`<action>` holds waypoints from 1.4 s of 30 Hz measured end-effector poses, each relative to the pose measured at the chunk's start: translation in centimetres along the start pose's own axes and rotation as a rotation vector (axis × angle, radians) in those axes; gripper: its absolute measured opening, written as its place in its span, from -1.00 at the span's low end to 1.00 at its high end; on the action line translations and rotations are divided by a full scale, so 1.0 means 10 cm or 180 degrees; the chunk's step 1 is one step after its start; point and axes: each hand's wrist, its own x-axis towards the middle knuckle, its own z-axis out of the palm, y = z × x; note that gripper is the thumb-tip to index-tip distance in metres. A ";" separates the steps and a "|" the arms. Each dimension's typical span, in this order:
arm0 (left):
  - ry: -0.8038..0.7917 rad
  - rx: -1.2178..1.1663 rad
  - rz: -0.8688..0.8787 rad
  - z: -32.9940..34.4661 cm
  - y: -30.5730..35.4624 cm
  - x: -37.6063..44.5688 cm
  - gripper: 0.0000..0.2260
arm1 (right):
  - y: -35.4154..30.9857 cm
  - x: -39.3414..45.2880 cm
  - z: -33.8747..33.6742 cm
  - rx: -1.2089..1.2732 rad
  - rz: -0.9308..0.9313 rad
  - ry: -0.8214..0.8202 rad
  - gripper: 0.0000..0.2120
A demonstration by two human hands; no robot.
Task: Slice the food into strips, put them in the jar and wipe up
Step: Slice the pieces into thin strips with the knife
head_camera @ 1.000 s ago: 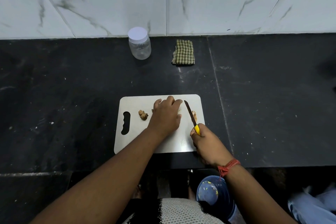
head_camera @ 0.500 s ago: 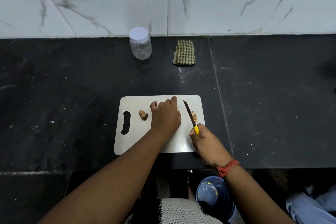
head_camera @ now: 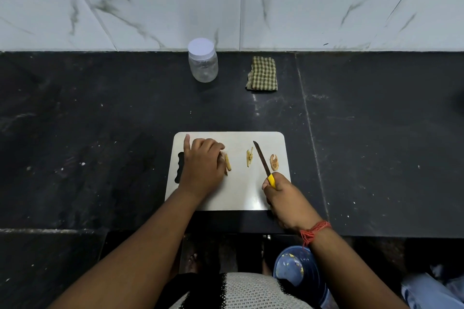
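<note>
No text, label, brand, number or sign can be read anywhere. The jar at the back edge of the tabletop has a plain white lid and clear walls with no label. The folded checked cloth beside it shows only its woven pattern. The cutting board is bare white with no marking. The knife has a dark blade and a yellow handle, neither with any legible stamp. The blue bucket below the front edge carries only yellowish flecks, not lettering.
</note>
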 end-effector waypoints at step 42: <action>-0.0195 -0.0051 0.0260 0.14 0.19 -0.13 -0.81 | -0.13 0.01 0.26 -0.1038 -0.0021 -0.0051 -0.85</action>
